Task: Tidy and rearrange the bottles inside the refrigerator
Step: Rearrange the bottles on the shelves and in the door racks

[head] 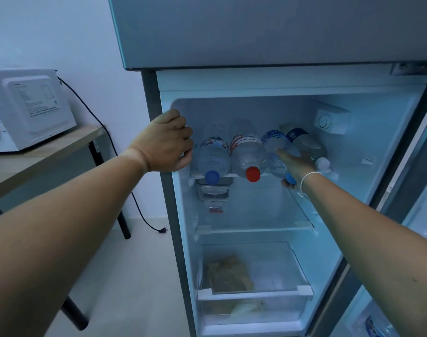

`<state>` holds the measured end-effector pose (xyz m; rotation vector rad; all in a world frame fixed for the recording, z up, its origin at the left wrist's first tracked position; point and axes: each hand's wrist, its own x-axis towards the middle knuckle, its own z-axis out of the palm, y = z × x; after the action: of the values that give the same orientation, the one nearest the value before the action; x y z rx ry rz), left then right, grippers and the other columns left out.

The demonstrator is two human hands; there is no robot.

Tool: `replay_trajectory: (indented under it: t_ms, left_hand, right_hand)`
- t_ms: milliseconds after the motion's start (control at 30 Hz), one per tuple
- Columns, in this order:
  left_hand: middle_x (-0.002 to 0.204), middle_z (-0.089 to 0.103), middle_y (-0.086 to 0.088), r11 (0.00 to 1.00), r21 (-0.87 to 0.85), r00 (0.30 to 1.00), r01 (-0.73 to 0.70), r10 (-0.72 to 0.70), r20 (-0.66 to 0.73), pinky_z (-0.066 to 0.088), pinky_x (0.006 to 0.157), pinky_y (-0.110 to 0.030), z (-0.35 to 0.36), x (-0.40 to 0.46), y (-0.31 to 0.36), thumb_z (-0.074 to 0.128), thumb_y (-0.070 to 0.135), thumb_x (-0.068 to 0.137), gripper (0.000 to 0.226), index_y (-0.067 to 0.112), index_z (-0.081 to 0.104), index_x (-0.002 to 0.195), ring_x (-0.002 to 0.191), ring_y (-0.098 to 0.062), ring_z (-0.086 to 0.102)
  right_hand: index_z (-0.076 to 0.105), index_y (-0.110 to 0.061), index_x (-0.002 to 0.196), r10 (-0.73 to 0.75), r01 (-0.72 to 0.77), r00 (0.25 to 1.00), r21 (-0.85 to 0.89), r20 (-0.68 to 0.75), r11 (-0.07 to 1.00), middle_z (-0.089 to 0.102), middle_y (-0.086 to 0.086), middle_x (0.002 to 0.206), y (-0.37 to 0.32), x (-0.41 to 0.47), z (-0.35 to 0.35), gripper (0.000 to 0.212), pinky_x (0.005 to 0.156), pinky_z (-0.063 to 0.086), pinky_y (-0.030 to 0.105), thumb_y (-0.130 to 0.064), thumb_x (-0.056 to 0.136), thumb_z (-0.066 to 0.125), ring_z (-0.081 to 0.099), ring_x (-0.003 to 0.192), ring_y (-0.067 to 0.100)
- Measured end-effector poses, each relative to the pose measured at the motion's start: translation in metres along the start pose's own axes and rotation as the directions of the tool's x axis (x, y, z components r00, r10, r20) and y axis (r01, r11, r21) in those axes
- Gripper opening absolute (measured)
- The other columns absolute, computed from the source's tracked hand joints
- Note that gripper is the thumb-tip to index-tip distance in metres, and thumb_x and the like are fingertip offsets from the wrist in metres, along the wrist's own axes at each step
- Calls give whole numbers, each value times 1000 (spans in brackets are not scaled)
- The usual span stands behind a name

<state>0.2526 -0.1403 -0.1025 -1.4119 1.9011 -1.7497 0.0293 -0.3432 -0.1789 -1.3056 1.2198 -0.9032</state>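
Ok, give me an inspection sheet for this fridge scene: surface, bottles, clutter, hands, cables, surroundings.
Surface: top fridge shelf, front edge visible, bottles lying on it.
Job's things: blue-capped bottle, red-capped bottle, third bottle and white-capped bottle lie side by side, caps forward.
Clutter: stacked containers under the shelf; bagged food in the crisper drawer.
Grippers: left hand grips the fridge's left edge; right hand holds the third bottle.
Cables: black cord, plug on the floor.
Surroundings: microwave on a wooden table.
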Motion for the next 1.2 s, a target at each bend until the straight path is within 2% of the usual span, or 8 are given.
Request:
replay_trajectory:
  t_ms: [233, 333, 433, 533, 800, 933, 1000, 1200]
  left_hand:
    - [52, 49, -1, 1000, 3, 1000, 27, -27, -9, 37, 82, -31, 2, 0, 4, 48, 25, 80, 33, 15, 59, 51, 59, -26, 51]
    - [51, 48, -1, 999, -4, 999, 43, -43, -23, 37, 83, -31, 2, -1, 6, 47, 24, 80, 33, 15, 59, 50, 59, -26, 51]
    - [51, 46, -2, 999, 6, 998, 53, -53, -24, 38, 83, -31, 2, -1, 7, 47, 23, 80, 33, 14, 58, 50, 59, -26, 50]
    - [52, 46, -2, 998, 7, 998, 58, -58, -19, 38, 83, -32, 2, 0, 7, 48, 23, 79, 31, 14, 58, 51, 60, -27, 51]
    - [52, 47, -2, 998, 9, 998, 69, -69, 5, 38, 84, -31, 0, -1, 8, 49, 23, 79, 31, 15, 59, 51, 61, -26, 50]
    - [53, 48, -1, 997, 12, 996, 80, -80, 31, 38, 85, -31, -2, -1, 9, 48, 23, 80, 31, 15, 60, 52, 62, -26, 52]
    - [53, 49, -1, 995, 12, 994, 98, -98, 42, 38, 85, -31, -2, 0, 10, 48, 23, 80, 32, 15, 61, 52, 63, -26, 51]
    - [51, 48, -1, 989, -12, 984, 146, -144, 100, 35, 87, -31, -11, 2, 13, 48, 21, 79, 32, 14, 62, 51, 62, -27, 50]
  right_hand:
    - [46, -21, 130, 10, -10, 1000, -2, 3, 1000, 51, 2, 118, 1, 5, 2, 77, 44, 51, 22, -59, 66, 65, 53, 81, 19]
    - [49, -21, 126, 21, -25, 999, 83, 45, 996, 49, 4, 116, 0, 5, 1, 70, 45, 51, 24, -50, 64, 66, 49, 78, 18]
    - [51, -21, 124, 43, -58, 994, 164, 98, 985, 51, 8, 127, 1, 10, -1, 73, 46, 51, 28, -44, 57, 66, 52, 84, 23]
    - [50, -21, 125, 24, -42, 994, 174, 104, 984, 51, 7, 127, 3, 11, -3, 67, 45, 52, 27, -42, 64, 67, 52, 87, 24]
    - [40, -21, 136, -17, 9, 998, 139, 56, 990, 44, 5, 120, 8, 9, -1, 64, 43, 55, 25, -43, 81, 64, 53, 69, 21]
    - [37, -20, 137, -18, 7, 997, 144, 72, 990, 45, 4, 116, 10, 3, -9, 60, 54, 55, 30, -42, 86, 60, 53, 69, 23]
    - [35, -21, 139, -21, 9, 996, 143, 82, 990, 48, 5, 119, 14, -2, -14, 62, 61, 54, 32, -42, 87, 59, 54, 68, 24]
    - [27, -29, 146, -47, 42, 996, 64, 79, 997, 50, -1, 131, 23, -17, -29, 76, 56, 53, 26, -51, 80, 57, 59, 72, 25]
